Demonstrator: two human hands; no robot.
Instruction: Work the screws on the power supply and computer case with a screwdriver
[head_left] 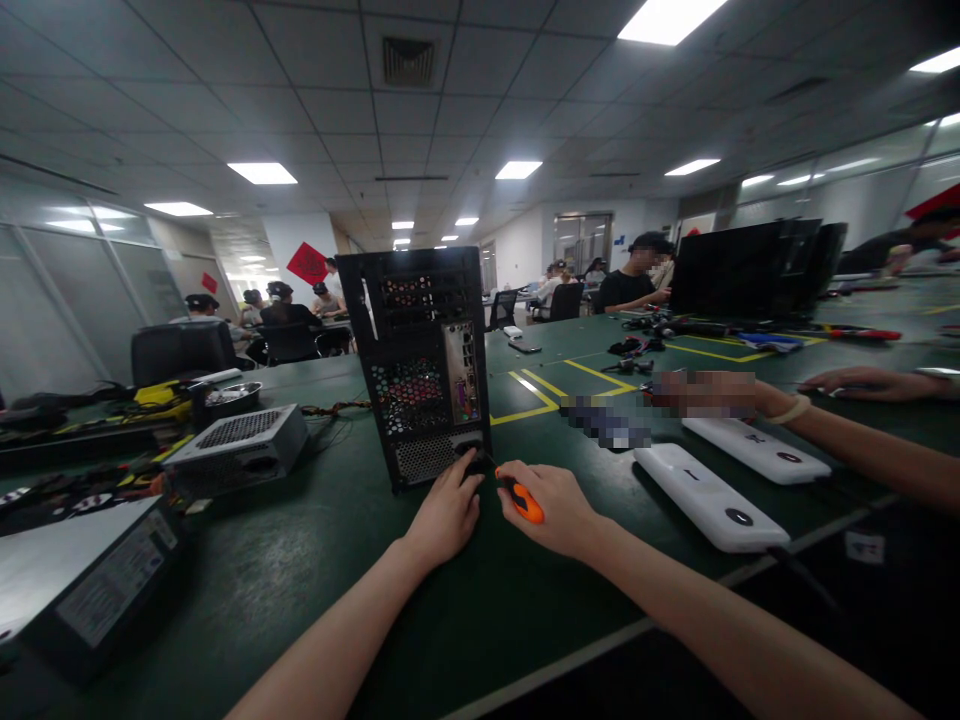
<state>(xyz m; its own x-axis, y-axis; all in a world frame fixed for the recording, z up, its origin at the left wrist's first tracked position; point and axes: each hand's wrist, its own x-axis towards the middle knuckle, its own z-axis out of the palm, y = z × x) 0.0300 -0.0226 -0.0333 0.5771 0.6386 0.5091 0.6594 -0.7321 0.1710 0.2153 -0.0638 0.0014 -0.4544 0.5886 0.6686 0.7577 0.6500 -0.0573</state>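
A black computer tower case [420,370] stands upright on the green table, its rear with perforated grille and metal port panel facing me. My left hand [446,505] is at the lower right corner of the case, fingers stretched out and slightly apart against the power supply area. In my right hand [551,505] is a screwdriver [527,502] with an orange and black handle. Its shaft points left to the lower right edge of the case, close to my left fingertips. The contact of its tip is too small to make out.
Left of the case stand a grey power supply [240,445], a metal bowl [232,395] and another metal box [90,590]. White devices [709,495] lie to the right, near a co-worker's hand and arm [780,402]. Monitors [750,270], cables and tools are farther back.
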